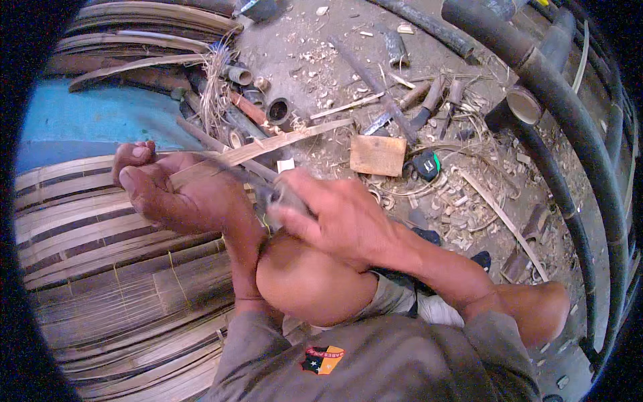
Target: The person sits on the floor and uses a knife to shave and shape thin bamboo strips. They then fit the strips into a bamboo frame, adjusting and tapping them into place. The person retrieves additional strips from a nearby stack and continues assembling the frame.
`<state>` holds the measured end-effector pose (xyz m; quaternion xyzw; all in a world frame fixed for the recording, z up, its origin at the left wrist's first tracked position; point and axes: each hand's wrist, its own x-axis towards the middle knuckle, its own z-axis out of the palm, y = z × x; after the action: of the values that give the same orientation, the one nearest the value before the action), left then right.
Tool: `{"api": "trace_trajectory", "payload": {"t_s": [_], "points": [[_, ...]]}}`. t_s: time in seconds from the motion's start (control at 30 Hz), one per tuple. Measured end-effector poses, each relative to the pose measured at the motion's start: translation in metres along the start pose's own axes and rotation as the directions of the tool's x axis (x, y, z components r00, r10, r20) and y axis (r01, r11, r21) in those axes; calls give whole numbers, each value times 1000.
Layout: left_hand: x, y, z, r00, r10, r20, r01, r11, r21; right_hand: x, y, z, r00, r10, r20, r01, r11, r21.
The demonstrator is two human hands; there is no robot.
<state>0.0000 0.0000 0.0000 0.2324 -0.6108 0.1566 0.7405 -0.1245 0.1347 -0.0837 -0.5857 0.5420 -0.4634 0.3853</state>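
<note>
My left hand (177, 191) is turned palm up, its fingers curled around one end of a pale split bamboo strip (288, 139). From there the strip slants up and to the right, its far end free over the floor. Above my bent knee, my right hand (338, 218) is closed round the handle of a knife (284, 199). The knife's dark blade, smeared by motion, points left and upward and lies close to the strip by my left hand. Whether the blade touches the strip I cannot tell.
Left of me lie slatted bamboo panels (74, 231) and a blue surface (100, 117). Ahead are a wooden block (378, 155), a black tape measure (424, 165), a hand saw (378, 124) and bamboo offcuts. Shavings litter the floor. Dark bamboo poles (566, 114) curve along the right.
</note>
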Motion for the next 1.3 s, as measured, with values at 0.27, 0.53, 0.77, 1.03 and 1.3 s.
{"api": "trace_trajectory", "payload": {"t_s": [0.27,0.53,0.77,1.03,1.3], "points": [[-24,14,6,986,-163,-34,143,933,-331,6,20,-27,994,114,-5,-114,987,-111],[2,36,16,890,-453,-54,407,841,-356,-8,15,-2,994,-75,-84,68,995,-78],[9,28,13,937,-348,-16,328,897,-295,1,17,-6,998,-38,-54,38,999,-14],[12,28,13,899,-435,-45,400,858,-322,1,15,-10,1000,12,-21,-12,1000,-24],[10,12,3,924,-382,-10,349,856,-382,-3,23,-9,999,-8,-52,4,996,-88]]}}
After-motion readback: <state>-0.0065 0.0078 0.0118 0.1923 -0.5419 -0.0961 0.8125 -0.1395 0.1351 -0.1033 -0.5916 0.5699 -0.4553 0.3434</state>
